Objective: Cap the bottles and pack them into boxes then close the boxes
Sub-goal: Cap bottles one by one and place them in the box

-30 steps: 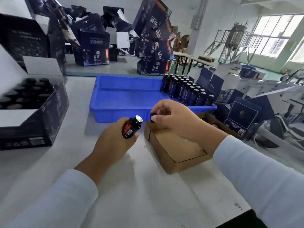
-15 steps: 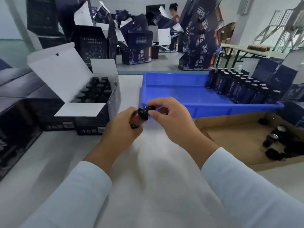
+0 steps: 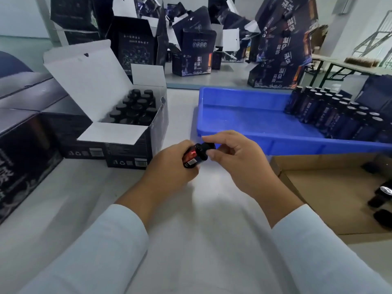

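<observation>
My left hand (image 3: 167,166) grips a small dark bottle (image 3: 194,156) with a red label, tilted so its neck points up and right. My right hand (image 3: 235,158) pinches the black cap (image 3: 207,146) that sits on the bottle's neck. Both hands hover over the grey table between an open dark box (image 3: 127,132) on the left and a blue tray (image 3: 244,124) on the right. The open box holds several capped bottles (image 3: 135,109), its white lid flap raised. Several uncapped bottles (image 3: 331,115) stand in the tray's right end.
A shallow cardboard box (image 3: 331,187) at the right holds loose black caps (image 3: 381,198). Closed dark boxes (image 3: 23,132) line the left edge. Many open and stacked dark boxes (image 3: 282,49) crowd the back of the table.
The right hand brought the black cap onto the bottle's silver-sealed mouth and now pinches it there. My view swung left, bringing the open box of bottles into sight.
</observation>
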